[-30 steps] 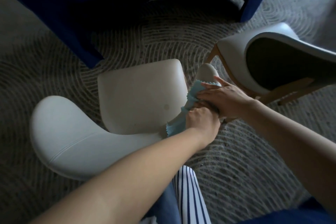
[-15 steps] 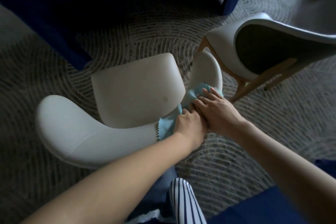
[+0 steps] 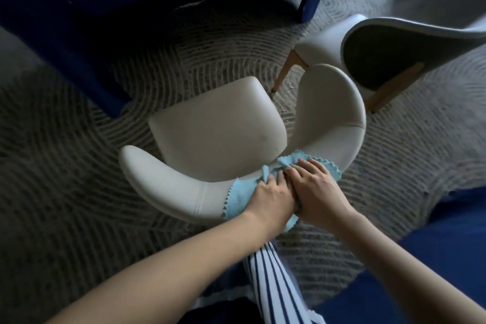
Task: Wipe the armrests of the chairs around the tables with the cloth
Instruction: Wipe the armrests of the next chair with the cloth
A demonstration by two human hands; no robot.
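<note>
The armchair [image 3: 218, 123] is covered in a cream, smooth, leather-like material with a soft sheen and a stitched seam. The light blue cloth [image 3: 239, 197] looks soft and matt, with pinked edges. The carpet [image 3: 79, 192] is rough, ribbed in swirls. The neighbouring chair [image 3: 326, 42] has matt, pale wooden legs [image 3: 284, 71]. The striped garment [image 3: 273, 279] is thin woven fabric.

No readable text, labels, brands or numbers anywhere (the shot is dim, so fine print would be lost anyway). Cream chair [image 3: 218, 123], blue cloth [image 3: 236, 198], grey chair far right [image 3: 394, 55] and striped garment near [image 3: 273, 281] all show plain surfaces: stitching and stripes only, no tags or logos visible.
</note>
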